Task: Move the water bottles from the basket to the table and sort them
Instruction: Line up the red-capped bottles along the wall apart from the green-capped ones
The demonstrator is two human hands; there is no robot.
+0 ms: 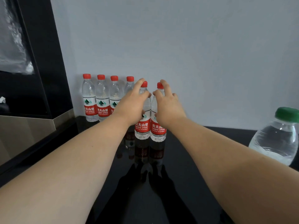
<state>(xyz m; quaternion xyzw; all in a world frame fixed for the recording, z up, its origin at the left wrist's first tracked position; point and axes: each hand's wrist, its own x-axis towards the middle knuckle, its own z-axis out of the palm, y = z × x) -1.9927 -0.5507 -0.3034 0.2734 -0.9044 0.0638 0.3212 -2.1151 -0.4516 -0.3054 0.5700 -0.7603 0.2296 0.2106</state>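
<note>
Several red-capped water bottles with red labels stand in a row against the wall, starting with the far-left bottle. Two more stand upright side by side on the glossy black table, slightly nearer to me. My left hand grips the left one around its neck and shoulder. My right hand grips the right one the same way, fingers over the cap. Both bottles rest on the table. No basket is in view.
A larger green-capped bottle stands at the right edge of the table. A black cabinet with a metallic ledge fills the left side. A pale wall backs the table.
</note>
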